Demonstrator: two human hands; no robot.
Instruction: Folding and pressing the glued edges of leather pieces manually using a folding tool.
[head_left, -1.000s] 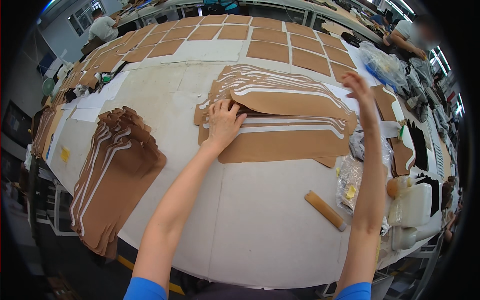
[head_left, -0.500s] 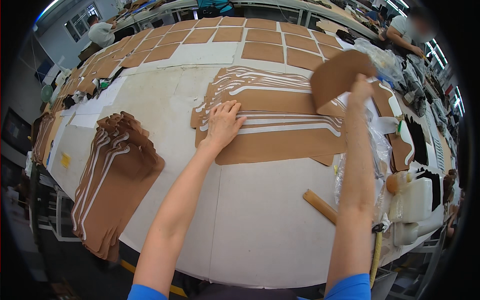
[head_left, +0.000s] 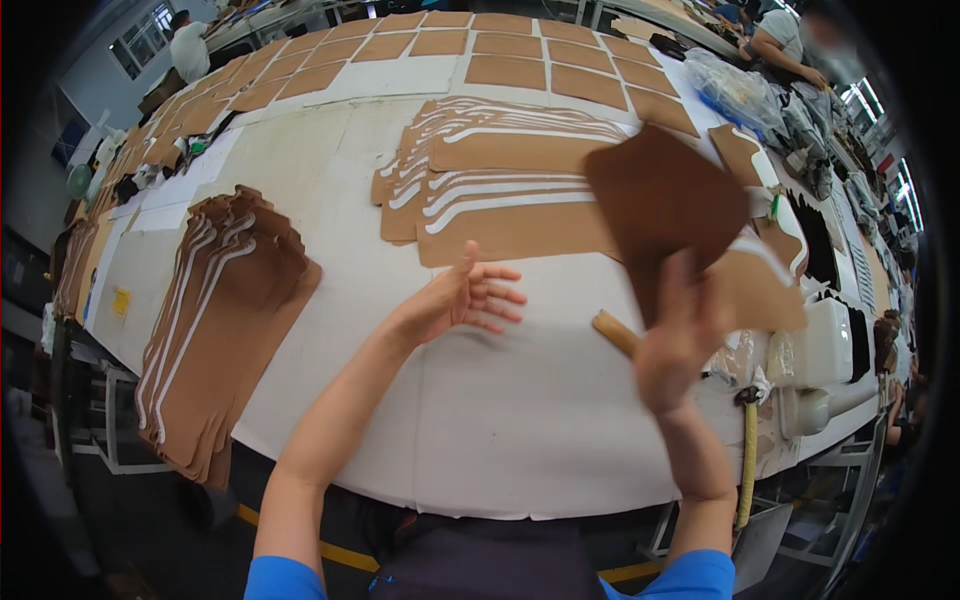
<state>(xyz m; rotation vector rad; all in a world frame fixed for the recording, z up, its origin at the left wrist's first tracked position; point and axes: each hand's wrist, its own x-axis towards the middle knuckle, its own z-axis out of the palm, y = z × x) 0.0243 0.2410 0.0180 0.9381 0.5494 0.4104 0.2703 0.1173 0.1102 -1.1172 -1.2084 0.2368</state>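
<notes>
My right hand (head_left: 685, 335), smeared by motion, holds a bent brown leather-like panel (head_left: 668, 205) up above the right side of the table. A lighter brown piece with a white strip (head_left: 765, 295) shows just right of that hand; whether it belongs to the held panel I cannot tell. My left hand (head_left: 467, 297) hovers over the white tabletop, fingers apart, palm turned right and nothing in it. Just beyond it lie overlapping brown panels with white curved strips (head_left: 520, 232), fanned out in two rows. The raised panel hides their right ends.
A pile of similar panels (head_left: 215, 340) overhangs the table's left edge. Rows of brown rectangles (head_left: 505, 72) cover the far side. At right are a brown rod (head_left: 615, 332), a yellow-handled hammer (head_left: 748, 450), a white plastic container (head_left: 825, 345) and clear plastic (head_left: 735, 90). A co-worker (head_left: 790, 45) is at far right.
My left hand has lifted off the fanned panels and come nearer to me, its fingers spreading. My right hand has swung toward me with the brown panel. The whole view has shifted slightly.
</notes>
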